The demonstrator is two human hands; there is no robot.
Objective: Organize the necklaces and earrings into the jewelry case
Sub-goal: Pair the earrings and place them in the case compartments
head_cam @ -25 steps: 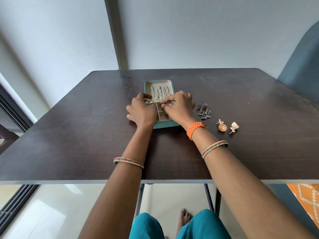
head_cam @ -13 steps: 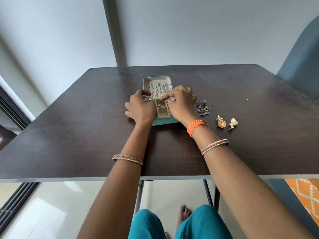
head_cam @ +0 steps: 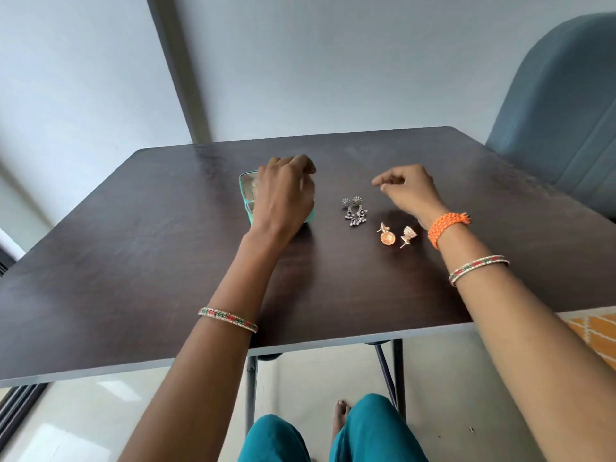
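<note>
Left hand [head_cam: 285,195] over jewelry case [head_cam: 246,191]

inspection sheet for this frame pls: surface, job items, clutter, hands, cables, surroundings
Surface: dark wood table, bare apart from the job's things.
Job's things: teal jewelry case on the table, mostly hidden under the left hand; silver earrings lie as a pair to its right; gold earrings lie nearer the table's front edge, the two pieces apart from each other.
Clutter: nothing seen.
Grippers: left hand rests over the case, grasp cannot be told; right hand hovers above the table beyond the silver earrings, fingers loosely curled, nothing seen in them.
Cables: nothing seen.
Surroundings: blue chair at the far right; pale wall behind; patterned orange fabric at the lower right.
</note>
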